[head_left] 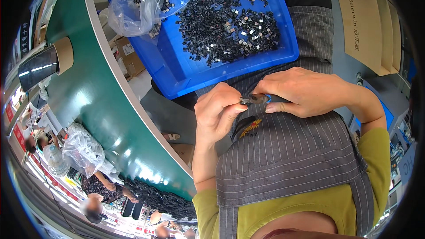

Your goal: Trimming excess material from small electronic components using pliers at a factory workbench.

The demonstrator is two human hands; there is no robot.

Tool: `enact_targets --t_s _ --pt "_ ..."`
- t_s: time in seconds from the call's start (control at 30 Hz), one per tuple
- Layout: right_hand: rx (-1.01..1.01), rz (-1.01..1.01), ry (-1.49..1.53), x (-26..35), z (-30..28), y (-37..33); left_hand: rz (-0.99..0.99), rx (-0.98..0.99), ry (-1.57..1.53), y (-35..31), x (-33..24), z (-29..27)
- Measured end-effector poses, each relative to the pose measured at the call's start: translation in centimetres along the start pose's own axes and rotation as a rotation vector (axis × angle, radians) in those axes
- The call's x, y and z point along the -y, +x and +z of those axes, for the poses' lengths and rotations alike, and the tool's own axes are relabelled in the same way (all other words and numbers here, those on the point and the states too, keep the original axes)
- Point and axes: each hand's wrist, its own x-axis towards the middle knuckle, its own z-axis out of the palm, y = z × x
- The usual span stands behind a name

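Observation:
My left hand [218, 111] is closed in a pinch on a small dark part [243, 102], mostly hidden by the fingertips. Facing it, my right hand [301, 92] wraps round a small pair of cutting pliers [259, 98]; a bit of blue handle shows by the thumb. The pliers' jaws meet the part between both hands, above my striped grey apron [283, 146]. Just beyond the hands, a blue plastic tray [177, 89] holds a heap of small black pieces [221, 26], some with shiny metal ends. Clear plastic bags [133, 11] with similar pieces lie at its far left.
A green table [97, 102] curves along the left, carrying a plastic bag [84, 148] and a pile of black items [159, 199]. Cardboard boxes [363, 31] stand at the far right. Other people [99, 186] are at the lower left, one reaching over the table.

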Motion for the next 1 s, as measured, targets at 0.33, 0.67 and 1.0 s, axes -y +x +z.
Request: enact_targets --t_s 0.33,0.67,1.0 --pt "0.072 0.049 0.023 0.0 -0.2 0.0 -0.292 0.056 -0.365 0.3 -0.5 0.1" --pt "0.045 0.127 0.047 0.5 -0.3 0.1 -0.357 0.009 -0.408 0.3 -0.7 0.4" --pt "-0.015 0.148 0.148 1.1 -0.2 -0.3 0.245 -0.052 0.556 1.1 -0.9 0.7"
